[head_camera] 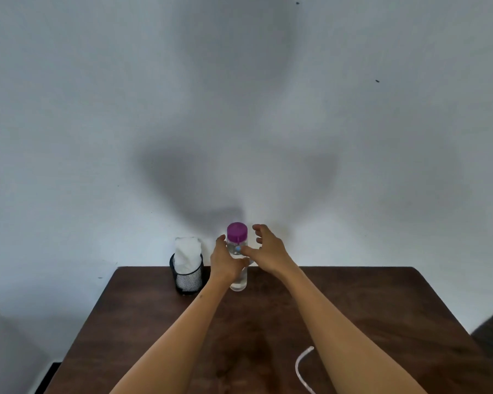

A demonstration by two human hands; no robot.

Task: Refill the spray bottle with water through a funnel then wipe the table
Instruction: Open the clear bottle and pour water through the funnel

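The brown wooden surface (353, 308) carries all items; one surface is present. Risk, as a judgement: the clear bottle (238, 277) stands near the far edge, close to the wall, so a sideways pull could tip it into the mesh cup (188, 277) just beside it. One bottle is visible, upright, with one purple cap (236, 231) on. The left hand (225, 264) serves as the holding grip, fingers wrapped around the bottle body. The right hand (265, 251) is released, fingers spread near the cap, thumb at the bottle's shoulder; a twist without a firm hold could spill water. One cup holds one white cloth (186, 253). One pale cord (303, 368) lies near the front. No funnel is visible
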